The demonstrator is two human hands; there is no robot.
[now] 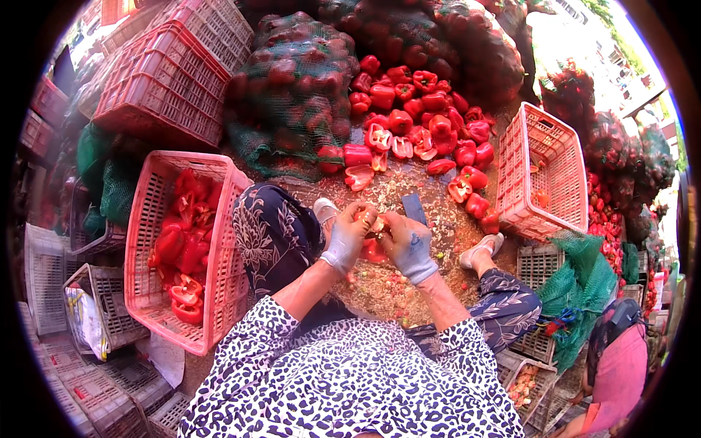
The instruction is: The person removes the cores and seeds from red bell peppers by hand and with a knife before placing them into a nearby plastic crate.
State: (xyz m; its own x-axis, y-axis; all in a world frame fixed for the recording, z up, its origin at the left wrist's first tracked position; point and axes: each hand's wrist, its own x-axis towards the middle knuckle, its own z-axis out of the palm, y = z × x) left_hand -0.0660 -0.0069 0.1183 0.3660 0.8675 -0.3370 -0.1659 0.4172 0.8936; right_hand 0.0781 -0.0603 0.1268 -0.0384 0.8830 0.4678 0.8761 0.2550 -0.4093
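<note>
In front of me, my left hand (348, 239) and my right hand (407, 245), both in thin stained gloves, are close together with curled fingers. Between them they grip a red bell pepper (374, 250), mostly covered by the fingers; a pale piece shows at the fingertips. Just beyond my right hand lies a flat dark blue-grey rectangular piece (414, 207). Farther off is a heap of whole red bell peppers (440, 125), with several cut-open halves (378, 137) at its near side. To my left, a pink plastic crate (232, 274) holds opened red peppers (182, 241).
Seeds and scraps cover the ground (380, 288). A pink crate (544, 223) with a few scraps stands to the right, beside a green net (577, 285). Full mesh sacks (292, 87) and stacked crates (164, 87) rise at the back left. Another person (617, 365) is at lower right.
</note>
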